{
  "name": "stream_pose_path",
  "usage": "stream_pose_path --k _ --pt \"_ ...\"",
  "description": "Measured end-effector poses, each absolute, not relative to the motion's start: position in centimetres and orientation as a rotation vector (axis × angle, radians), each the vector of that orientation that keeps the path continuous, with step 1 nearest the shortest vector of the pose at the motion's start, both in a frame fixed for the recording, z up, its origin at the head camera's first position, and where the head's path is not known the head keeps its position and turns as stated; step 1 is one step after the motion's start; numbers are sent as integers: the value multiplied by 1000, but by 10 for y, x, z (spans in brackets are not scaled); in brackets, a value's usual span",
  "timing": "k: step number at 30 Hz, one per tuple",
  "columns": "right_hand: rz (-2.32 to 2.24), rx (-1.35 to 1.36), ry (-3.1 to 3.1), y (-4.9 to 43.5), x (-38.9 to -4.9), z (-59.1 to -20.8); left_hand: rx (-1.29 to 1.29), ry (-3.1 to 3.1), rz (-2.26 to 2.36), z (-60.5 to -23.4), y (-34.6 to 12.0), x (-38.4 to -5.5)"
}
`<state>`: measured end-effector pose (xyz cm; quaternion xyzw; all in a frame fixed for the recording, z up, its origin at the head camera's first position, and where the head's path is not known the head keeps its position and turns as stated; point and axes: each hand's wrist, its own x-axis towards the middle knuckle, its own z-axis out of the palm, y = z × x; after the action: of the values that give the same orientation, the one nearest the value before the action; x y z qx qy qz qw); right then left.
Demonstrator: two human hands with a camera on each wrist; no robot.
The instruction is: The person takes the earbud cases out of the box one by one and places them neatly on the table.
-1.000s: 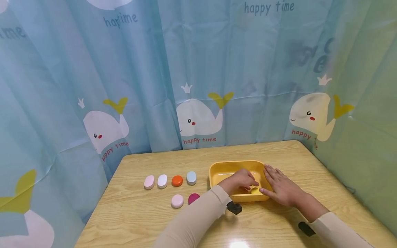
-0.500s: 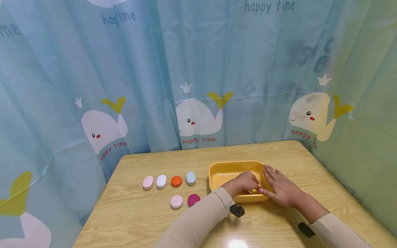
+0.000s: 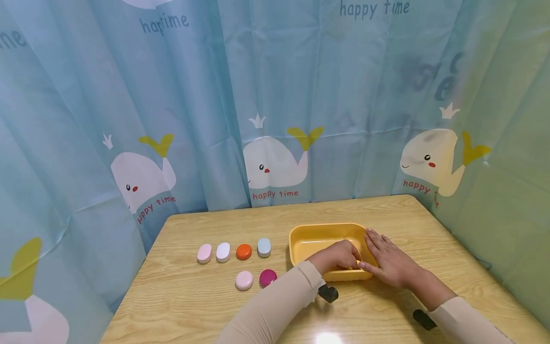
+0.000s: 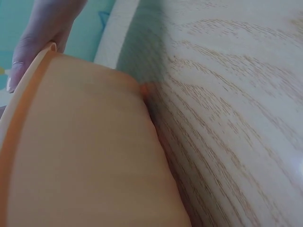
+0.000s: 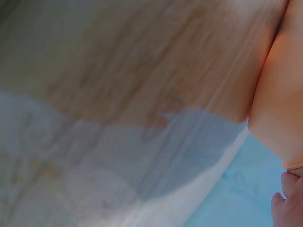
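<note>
A yellow box [image 3: 310, 273] stands toward the right of the table. My left hand [image 3: 339, 253] reaches down inside it near the front right corner, fingers curled round a yellow rounded piece [image 3: 350, 268] that they mostly hide. My right hand [image 3: 388, 260] rests on the box's right end, fingers straight along the rim and thumb near the left hand. In the left wrist view the box's outer wall [image 4: 90, 142] fills much of the picture, with part of a hand [image 4: 42, 42] over its far rim. Some fingers [image 5: 289, 198] appear at the right wrist view's lower right.
Left of the box, a row holds a pink oval piece [image 3: 204, 253], a white one [image 3: 223, 252], an orange round one [image 3: 243, 252] and a light blue one [image 3: 264, 247]. Nearer lie a pale pink round piece [image 3: 244, 280] and a magenta one [image 3: 268, 278]. Curtains [image 3: 275, 95] surround the wooden table [image 3: 180, 306].
My left hand has closed its fingers over the yellow piece and shifted slightly right, covering most of it. The right hand stays at the box's right end.
</note>
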<state>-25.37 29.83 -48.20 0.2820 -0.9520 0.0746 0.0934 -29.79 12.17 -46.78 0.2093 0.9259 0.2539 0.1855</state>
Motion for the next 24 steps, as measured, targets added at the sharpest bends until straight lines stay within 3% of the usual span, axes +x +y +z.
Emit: stream_pose_path --k 24 --pt "222 817 -2828 298 -252 -483 418 2551 1075 -448 78 -296"
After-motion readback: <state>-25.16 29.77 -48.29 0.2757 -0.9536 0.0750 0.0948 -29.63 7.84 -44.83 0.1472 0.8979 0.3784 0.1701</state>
